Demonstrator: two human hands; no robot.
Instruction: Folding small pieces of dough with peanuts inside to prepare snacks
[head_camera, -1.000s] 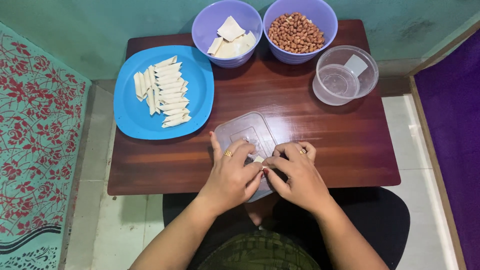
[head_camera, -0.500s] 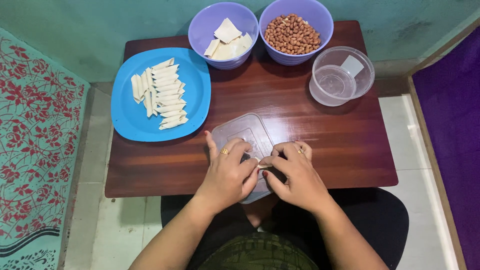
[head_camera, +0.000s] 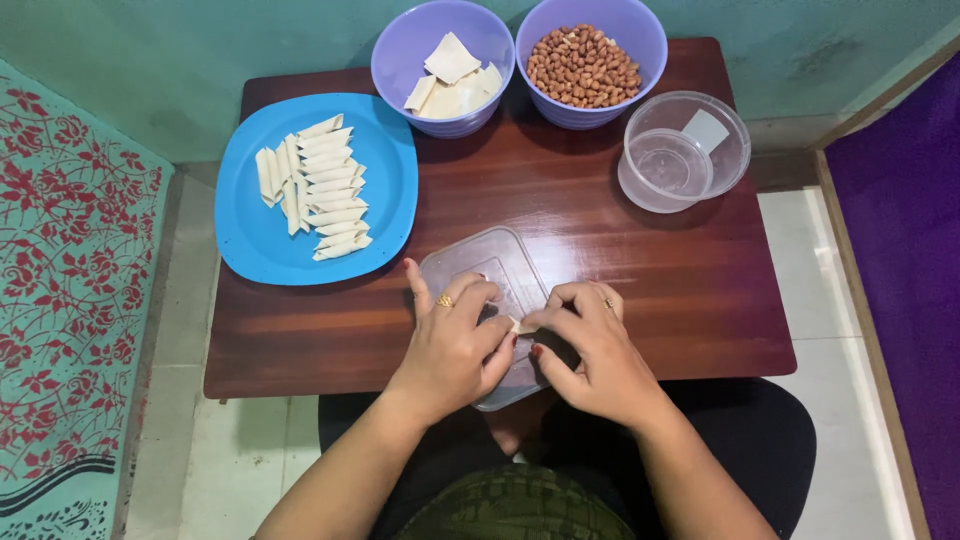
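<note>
Left hand (head_camera: 455, 345) and right hand (head_camera: 590, 345) both pinch the small pastry piece (head_camera: 522, 325) between them, over the clear lid (head_camera: 480, 270); long axis probably left-right

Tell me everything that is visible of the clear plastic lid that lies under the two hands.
The clear rectangular plastic lid has rounded corners and a raised inner panel. It lies flat on the dark brown wooden table, with its near corner over the table's front edge. The left hand and the right hand rest on its near half and pinch a small pale dough piece above it. Its far half is bare.
</note>
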